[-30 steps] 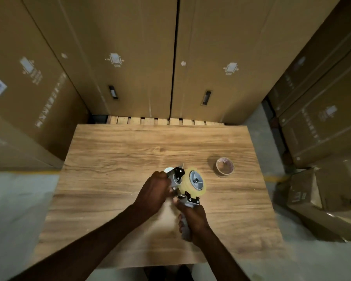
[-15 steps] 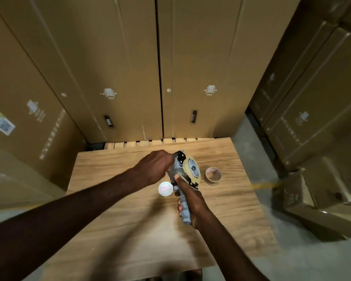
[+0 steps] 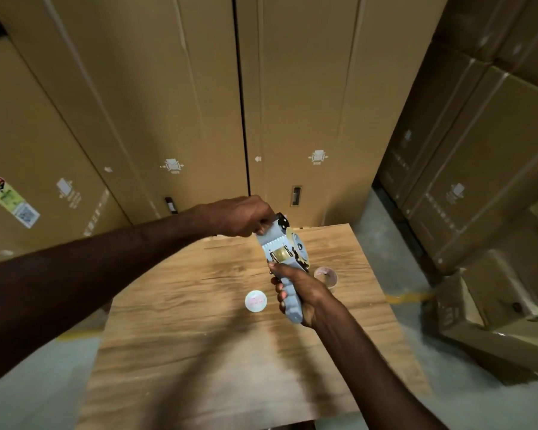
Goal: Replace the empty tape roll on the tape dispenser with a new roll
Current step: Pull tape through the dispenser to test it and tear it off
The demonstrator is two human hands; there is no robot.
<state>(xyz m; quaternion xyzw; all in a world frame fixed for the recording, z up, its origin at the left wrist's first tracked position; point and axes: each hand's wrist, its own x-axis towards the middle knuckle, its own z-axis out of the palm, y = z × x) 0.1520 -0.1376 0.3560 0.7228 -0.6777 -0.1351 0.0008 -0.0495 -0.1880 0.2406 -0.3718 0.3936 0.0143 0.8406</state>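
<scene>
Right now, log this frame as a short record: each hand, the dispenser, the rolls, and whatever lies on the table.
left hand: closed on the front end of the tape dispenser, fingers pinching there
right hand: wrapped around the dispenser's handle
tape dispenser: grey, held above the wooden table, tilted up and away from the person
new tape roll: yellowish, seated on the dispenser's hub
empty tape core: lying on the table, right of the handle
round white disc: lying flat on the table, left of the handle
surroundings: cardboard boxes stacked around the table
</scene>
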